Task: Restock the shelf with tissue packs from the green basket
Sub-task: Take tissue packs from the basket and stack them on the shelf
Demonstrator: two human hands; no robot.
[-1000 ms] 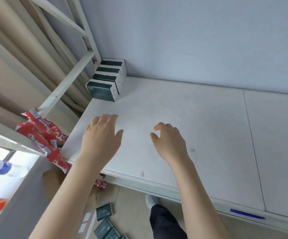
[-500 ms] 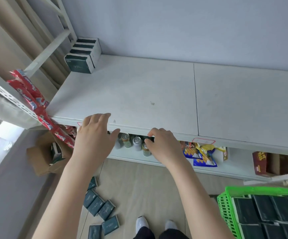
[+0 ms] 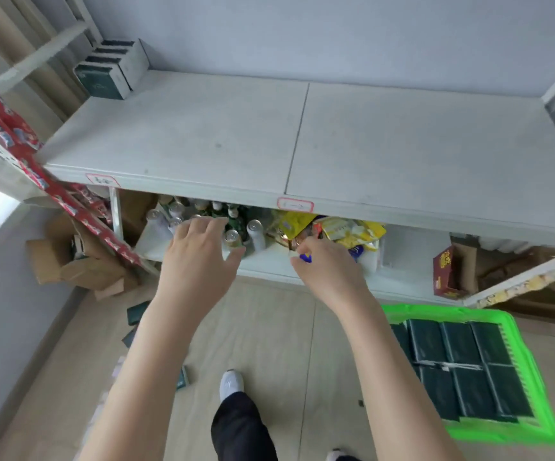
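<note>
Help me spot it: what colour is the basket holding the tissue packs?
The basket is bright green, clearest in the head view.

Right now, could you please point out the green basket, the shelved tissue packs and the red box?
green basket [image 3: 495, 434]: head view, on its near rim.
shelved tissue packs [image 3: 98, 83]: head view, on the front pack's dark face.
red box [image 3: 445, 271]: head view, on its printed side.

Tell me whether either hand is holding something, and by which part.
Nothing is held. The left hand is spread open, and the right hand is loosely curled round nothing.
</note>
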